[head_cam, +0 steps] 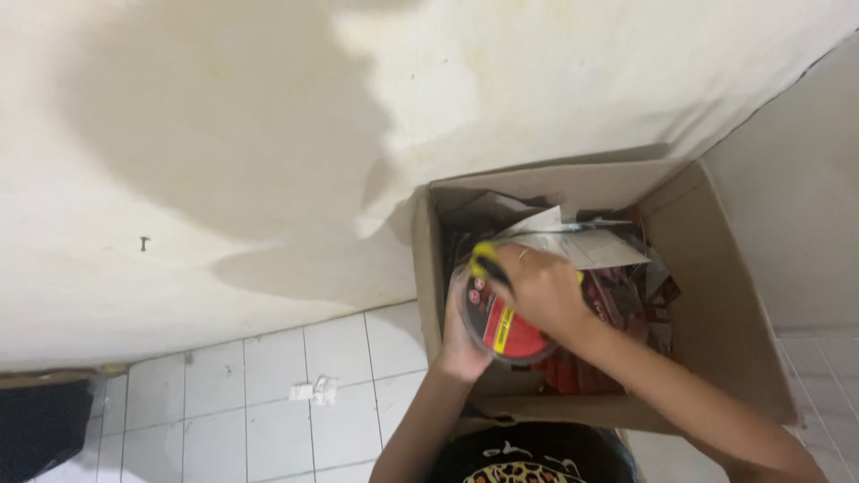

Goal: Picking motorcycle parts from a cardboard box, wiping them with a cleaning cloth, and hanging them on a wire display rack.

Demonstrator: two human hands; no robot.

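Although only the head view is available, both hands show over one open brown cardboard box (716,295) standing on the white tiled floor (242,402) against a stained cream wall (224,134).

Hidden or unclear: the box contents are a blurred jumble of grey papers and dark red packets (617,286); no count possible. Both forearms are cut off by the lower frame edge. The far face of the disc pack is not visible.

Counts: one round clear-plastic pack with a red and black disc label (501,329); one yellow-and-black handled tool (488,264); one dark nail (144,242) in the wall; two small white scraps (313,391) on the floor.

Left hand (461,344): grip closed around the left rim of the round pack, held over the box's near-left corner, flat face tilted towards the camera.

Right hand (546,291): grip clamped on the tool, lying across the pack. Tool's long axis runs from upper left to lower right; its working end is hidden.
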